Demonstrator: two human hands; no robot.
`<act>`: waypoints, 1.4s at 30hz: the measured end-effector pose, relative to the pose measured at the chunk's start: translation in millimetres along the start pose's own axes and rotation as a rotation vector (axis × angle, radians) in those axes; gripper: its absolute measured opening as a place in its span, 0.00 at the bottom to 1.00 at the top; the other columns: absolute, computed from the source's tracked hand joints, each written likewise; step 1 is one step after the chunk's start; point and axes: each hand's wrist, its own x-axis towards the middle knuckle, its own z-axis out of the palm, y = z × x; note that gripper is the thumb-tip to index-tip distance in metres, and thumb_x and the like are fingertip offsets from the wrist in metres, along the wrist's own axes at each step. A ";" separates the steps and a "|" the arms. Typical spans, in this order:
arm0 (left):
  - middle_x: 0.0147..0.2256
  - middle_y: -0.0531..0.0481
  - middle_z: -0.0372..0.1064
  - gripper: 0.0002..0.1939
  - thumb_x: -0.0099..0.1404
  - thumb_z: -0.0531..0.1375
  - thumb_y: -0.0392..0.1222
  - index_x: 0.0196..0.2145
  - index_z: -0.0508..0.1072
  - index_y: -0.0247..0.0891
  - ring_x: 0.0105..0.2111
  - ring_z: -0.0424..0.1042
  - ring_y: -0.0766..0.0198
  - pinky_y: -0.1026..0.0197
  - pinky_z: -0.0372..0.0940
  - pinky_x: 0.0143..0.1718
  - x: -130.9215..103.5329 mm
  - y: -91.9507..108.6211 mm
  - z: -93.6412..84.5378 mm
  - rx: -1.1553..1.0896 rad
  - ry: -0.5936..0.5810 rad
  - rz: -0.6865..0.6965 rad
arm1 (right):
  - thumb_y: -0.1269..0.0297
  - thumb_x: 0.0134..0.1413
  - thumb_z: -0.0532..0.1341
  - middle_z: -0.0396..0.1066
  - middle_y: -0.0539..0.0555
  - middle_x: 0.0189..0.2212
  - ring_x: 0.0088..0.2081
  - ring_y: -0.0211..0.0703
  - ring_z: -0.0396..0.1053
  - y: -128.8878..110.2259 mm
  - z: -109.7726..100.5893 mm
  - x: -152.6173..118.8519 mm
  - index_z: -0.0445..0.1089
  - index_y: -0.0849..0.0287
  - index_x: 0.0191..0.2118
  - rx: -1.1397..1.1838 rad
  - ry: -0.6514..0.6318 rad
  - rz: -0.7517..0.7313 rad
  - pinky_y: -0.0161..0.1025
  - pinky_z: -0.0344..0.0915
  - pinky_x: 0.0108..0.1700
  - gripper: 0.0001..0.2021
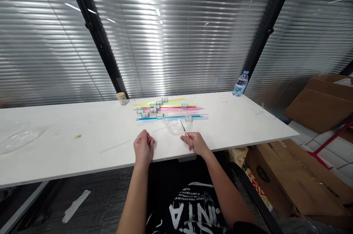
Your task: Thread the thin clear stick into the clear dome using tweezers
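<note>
Near the table's front edge, my left hand (144, 145) is closed in a pinch on a thin, clear strand (157, 130) that slants up to the right. My right hand (194, 142) has its fingers in the handles of metal scissors (185, 130), whose blades point away from me. Just beyond the scissors lies a clear plastic piece (175, 126). Further back are bundles of thin strips in yellow, red, pink and blue (172, 118), with several small labelled rolls or wraps (153, 110) around or on them.
A wooden-lidded jar (122, 98) stands at the back left, a water bottle (241, 84) at the back right. Clear plastic (20, 140) lies on the white table (91, 160) at the left. Cardboard boxes (300, 178) are at the right, below the table.
</note>
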 end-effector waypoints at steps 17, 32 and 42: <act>0.20 0.60 0.48 0.24 0.54 0.69 0.51 0.19 0.60 0.36 0.18 0.52 0.76 0.71 0.51 0.18 1.2 -2.2 -0.7 0.050 -0.049 0.000 | 0.51 0.54 0.61 0.56 0.45 0.12 0.19 0.34 0.54 -1.0 1.6 0.9 0.56 0.57 0.17 0.004 0.033 0.016 0.35 0.52 0.26 0.23; 0.20 0.59 0.49 0.24 0.53 0.69 0.52 0.19 0.60 0.36 0.19 0.51 0.75 0.70 0.52 0.19 2.6 -2.9 -1.0 0.052 -0.062 -0.011 | 0.47 0.55 0.60 0.57 0.46 0.12 0.19 0.34 0.53 -1.7 1.1 0.1 0.54 0.57 0.16 0.022 0.033 -0.022 0.34 0.51 0.25 0.25; 0.21 0.58 0.52 0.22 0.52 0.70 0.51 0.21 0.63 0.35 0.20 0.52 0.75 0.70 0.53 0.20 4.3 -4.7 -3.4 0.033 -0.105 -0.037 | 0.50 0.54 0.61 0.58 0.46 0.12 0.18 0.34 0.55 -4.1 1.0 0.1 0.57 0.57 0.17 0.005 0.012 -0.024 0.34 0.52 0.26 0.23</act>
